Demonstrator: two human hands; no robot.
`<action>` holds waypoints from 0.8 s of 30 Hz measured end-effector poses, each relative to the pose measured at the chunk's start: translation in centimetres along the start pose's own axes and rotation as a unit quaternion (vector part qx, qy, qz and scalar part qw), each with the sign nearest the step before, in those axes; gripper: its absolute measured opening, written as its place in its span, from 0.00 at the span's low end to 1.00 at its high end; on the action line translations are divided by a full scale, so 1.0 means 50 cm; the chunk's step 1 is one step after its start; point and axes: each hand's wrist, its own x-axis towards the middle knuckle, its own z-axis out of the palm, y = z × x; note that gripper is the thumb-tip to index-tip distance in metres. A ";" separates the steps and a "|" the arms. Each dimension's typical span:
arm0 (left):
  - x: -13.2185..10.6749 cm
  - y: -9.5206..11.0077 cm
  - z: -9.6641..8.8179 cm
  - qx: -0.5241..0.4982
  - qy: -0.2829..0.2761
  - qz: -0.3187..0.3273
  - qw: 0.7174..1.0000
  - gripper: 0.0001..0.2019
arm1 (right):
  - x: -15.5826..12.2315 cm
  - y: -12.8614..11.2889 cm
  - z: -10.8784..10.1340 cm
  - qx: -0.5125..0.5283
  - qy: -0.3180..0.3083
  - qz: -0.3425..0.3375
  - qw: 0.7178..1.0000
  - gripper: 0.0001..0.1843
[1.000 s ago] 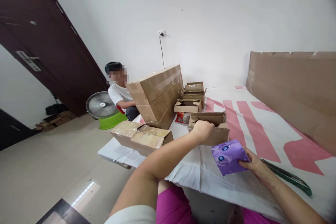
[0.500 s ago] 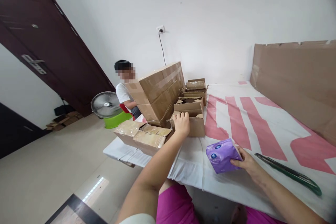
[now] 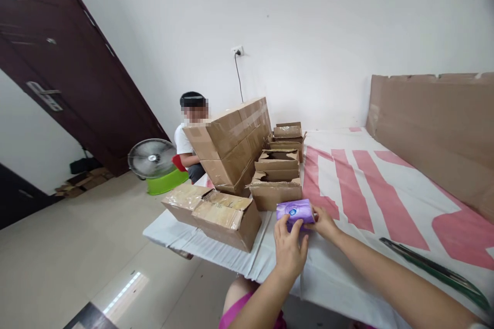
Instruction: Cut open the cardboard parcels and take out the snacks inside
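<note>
A purple tissue pack point(image 3: 304, 207) with a round blue mark is held just above the white part of the tabletop, in front of the nearest open carton. My right hand point(image 3: 326, 223) grips its right end. My left hand point(image 3: 289, 249) has its fingers spread, with the fingertips against the pack's near side. Behind the pack stands the nearest open carton point(image 3: 276, 197), its flaps raised; I cannot see its inside well. Two taped cartons lie to the left, the closer one point(image 3: 227, 221) near the table edge.
More open cartons point(image 3: 285, 136) line up toward the wall beside a stack of taped boxes point(image 3: 227, 144). A person point(image 3: 185, 139) sits behind the stack. A green-handled cutter point(image 3: 436, 272) lies at right. A cardboard sheet point(image 3: 428, 123) stands along the far right side.
My left hand has let go of the open carton and come down to the tissue pack. My right hand has moved the pack left and turned it, so a narrower side faces me.
</note>
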 end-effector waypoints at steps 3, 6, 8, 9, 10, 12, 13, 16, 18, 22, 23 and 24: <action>0.013 -0.022 0.007 0.025 -0.048 -0.097 0.994 0.26 | 0.022 0.003 0.059 0.008 -0.001 -0.003 1.000 0.36; 0.048 -0.046 0.011 0.027 -0.073 -0.150 0.986 0.27 | 0.015 0.011 0.091 0.010 0.002 -0.014 1.000 0.38; 0.075 -0.060 0.015 0.042 -0.066 -0.176 0.981 0.23 | 0.005 0.018 0.095 0.005 0.001 -0.027 1.000 0.36; 0.088 -0.065 0.017 0.054 -0.059 -0.187 0.979 0.21 | 0.001 0.021 0.094 0.001 -0.001 -0.034 0.999 0.34; 0.101 -0.071 0.020 0.068 -0.053 -0.196 0.977 0.20 | -0.003 0.023 0.092 -0.005 -0.003 -0.040 0.999 0.32; 0.125 -0.080 0.027 0.089 -0.046 -0.202 0.974 0.19 | -0.007 0.026 0.090 -0.018 -0.007 -0.051 0.999 0.27; 0.136 -0.084 0.031 0.096 -0.044 -0.202 0.974 0.18 | -0.008 0.026 0.090 -0.025 -0.009 -0.055 0.998 0.26; 0.170 -0.095 0.049 0.108 -0.043 -0.205 0.972 0.19 | -0.009 0.027 0.092 -0.043 -0.015 -0.066 0.997 0.22; 0.194 -0.101 0.066 0.119 -0.040 -0.207 0.970 0.19 | -0.009 0.026 0.094 -0.053 -0.019 -0.071 0.996 0.20; 0.242 -0.122 0.106 0.145 -0.029 -0.207 0.967 0.19 | -0.013 0.023 0.093 -0.066 -0.031 -0.079 0.994 0.18; 0.253 -0.129 0.116 0.152 -0.025 -0.207 0.966 0.19 | -0.014 0.022 0.092 -0.068 -0.034 -0.081 0.994 0.17; 0.263 -0.138 0.125 0.158 -0.021 -0.206 0.965 0.20 | -0.015 0.020 0.091 -0.070 -0.037 -0.083 0.993 0.17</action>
